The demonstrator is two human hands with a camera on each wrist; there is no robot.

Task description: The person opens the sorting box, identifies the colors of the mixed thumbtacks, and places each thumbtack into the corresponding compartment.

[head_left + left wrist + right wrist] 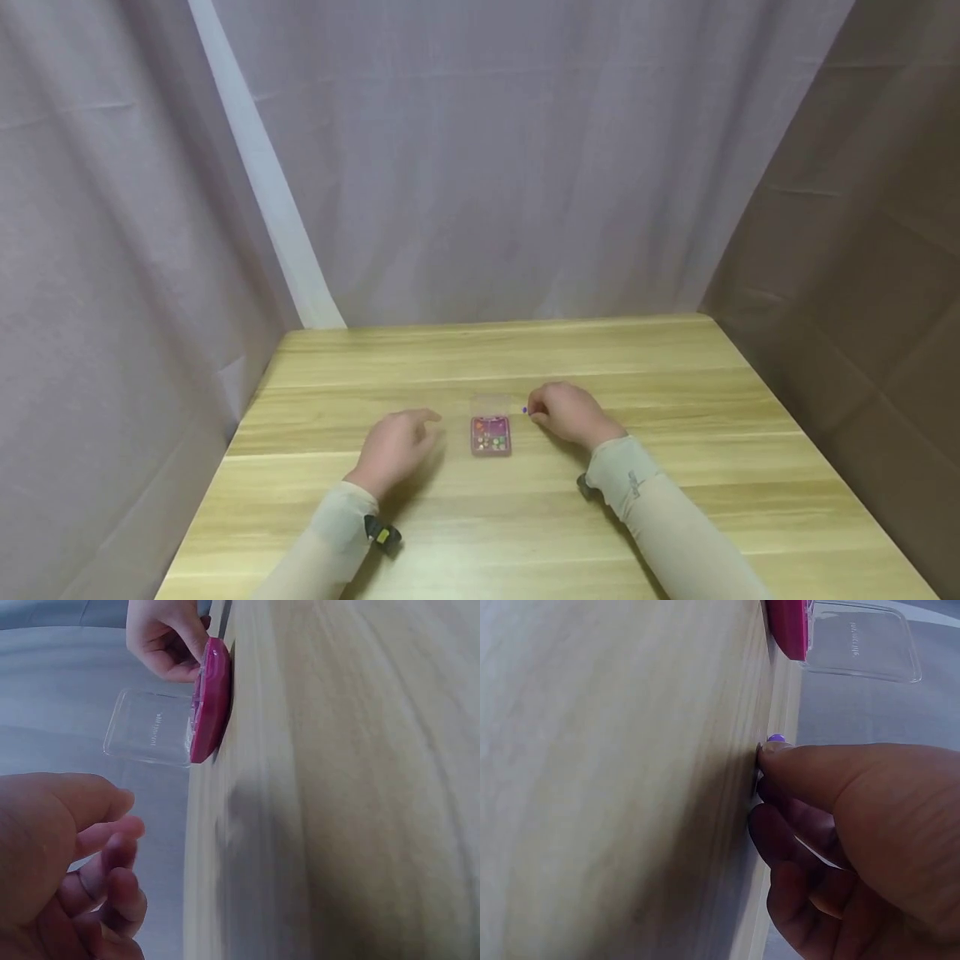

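Observation:
A small pink pillbox point(491, 448) sits on the table, its clear lid point(150, 727) standing hinged back. Small orange, green and pale pieces point(491, 441) lie in its compartments. To the right of the box, my right hand point(573, 412) is low at the tabletop, thumb and forefinger together, pinching a tiny purple piece point(777, 738) that peeks out past the thumb tip. What the fingertips cover is hidden. My left hand point(396, 448) hovers left of the box, holding nothing, its fingers point(124, 900) loosely bent and apart from the box.
Beneath everything is a wood-grain table point(450, 525). Grey curtains point(510, 167) hang behind it and on both sides, with a white strip point(262, 183) at the back left. A dark wrist device point(384, 536) is strapped on the left sleeve.

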